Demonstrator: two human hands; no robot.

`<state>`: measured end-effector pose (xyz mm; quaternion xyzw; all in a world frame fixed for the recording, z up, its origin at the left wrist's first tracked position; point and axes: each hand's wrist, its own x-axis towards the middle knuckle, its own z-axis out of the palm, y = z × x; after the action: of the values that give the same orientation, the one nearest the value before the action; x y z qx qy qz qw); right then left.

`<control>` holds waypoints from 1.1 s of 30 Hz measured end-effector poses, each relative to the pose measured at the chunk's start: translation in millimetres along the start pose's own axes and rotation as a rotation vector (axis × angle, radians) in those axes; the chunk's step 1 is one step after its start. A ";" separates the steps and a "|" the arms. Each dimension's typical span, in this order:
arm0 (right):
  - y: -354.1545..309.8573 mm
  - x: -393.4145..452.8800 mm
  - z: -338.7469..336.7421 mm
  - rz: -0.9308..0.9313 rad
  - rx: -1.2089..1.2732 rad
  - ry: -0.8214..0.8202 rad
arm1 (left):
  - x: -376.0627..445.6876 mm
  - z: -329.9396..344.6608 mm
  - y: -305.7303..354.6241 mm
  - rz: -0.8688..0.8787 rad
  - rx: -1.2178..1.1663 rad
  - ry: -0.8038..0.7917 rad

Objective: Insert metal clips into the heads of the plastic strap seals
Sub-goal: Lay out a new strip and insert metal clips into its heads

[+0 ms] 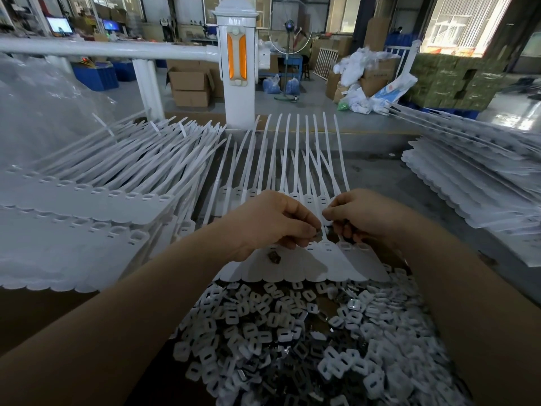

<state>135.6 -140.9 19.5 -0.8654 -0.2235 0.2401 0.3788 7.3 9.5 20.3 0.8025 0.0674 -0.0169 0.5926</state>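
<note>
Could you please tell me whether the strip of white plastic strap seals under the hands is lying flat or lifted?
Lying flat: the strip of white plastic strap seals rests on the table with straps fanned away.

White post with orange reflectors ahead of me, white rail running left from it, cardboard boxes behind on grey concrete floor, bright windows far right

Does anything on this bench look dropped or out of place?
One thing: a single dark metal clip lies loose on the flat white tags of the strap seals, just below the left hand, apart from the heap of small parts nearer the person. Otherwise nothing looks spilled or damaged.
</note>
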 end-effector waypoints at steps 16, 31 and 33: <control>6.0 2.6 -2.4 0.049 0.146 0.060 | 28.4 41.8 5.4 0.300 0.508 0.148; 5.6 2.1 -1.8 0.056 0.206 0.066 | 35.7 48.1 -4.3 0.277 0.546 0.153; 6.5 2.6 -1.7 0.049 0.205 0.062 | 36.0 49.3 -3.7 0.271 0.566 0.164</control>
<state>140.0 -144.3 15.0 -0.8345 -0.1645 0.2439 0.4659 45.0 -33.3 -1.7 0.9357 -0.0001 0.1090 0.3355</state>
